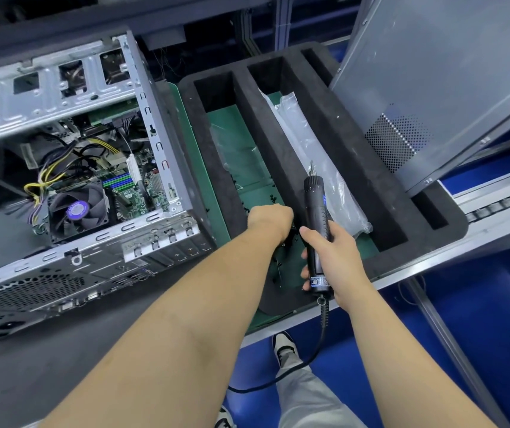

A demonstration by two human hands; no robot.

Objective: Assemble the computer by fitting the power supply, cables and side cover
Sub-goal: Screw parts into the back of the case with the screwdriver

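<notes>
An open computer case (71, 168) lies on the bench at the left, its fan, motherboard and yellow and black cables exposed. To its right sits a black foam tray (324, 149) with long slots over a green base. My left hand (270, 220) reaches down into a slot near small black screws (273, 199); its fingers are curled and hidden, so what they hold cannot be seen. My right hand (337, 257) grips a black electric screwdriver (317, 217), bit pointing away from me. The grey side cover (432, 88) leans at the upper right.
Clear plastic bags (312, 156) lie in the tray slots. The screwdriver's black cord (315, 350) hangs off the bench edge toward the blue floor, where my shoes and trouser legs show. A metal rail with a roller track (500, 202) runs along the right.
</notes>
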